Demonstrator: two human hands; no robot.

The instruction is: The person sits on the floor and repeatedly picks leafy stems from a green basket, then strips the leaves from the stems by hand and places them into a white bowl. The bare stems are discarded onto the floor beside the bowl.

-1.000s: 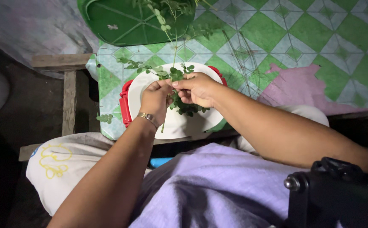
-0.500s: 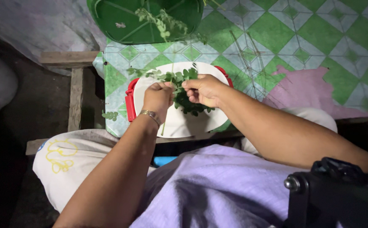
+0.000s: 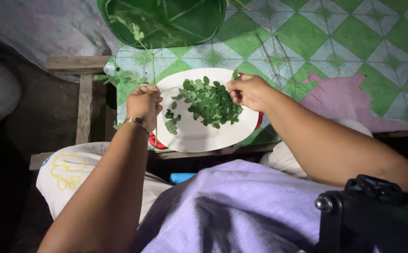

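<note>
Stripping the thin green leafy sprig (image 3: 140, 56) goes best with the stalk held taut beside the plate's left rim, where the left hand (image 3: 144, 104) is closed on it. The right hand (image 3: 248, 91), well apart, pinches a few leaflets over the heap of small round green leaves (image 3: 211, 103) on the white oval plate (image 3: 199, 136); release them low.

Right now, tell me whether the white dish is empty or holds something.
Not empty. The white dish holds a heap of small green leaves near its far side; the near part is bare.
</note>
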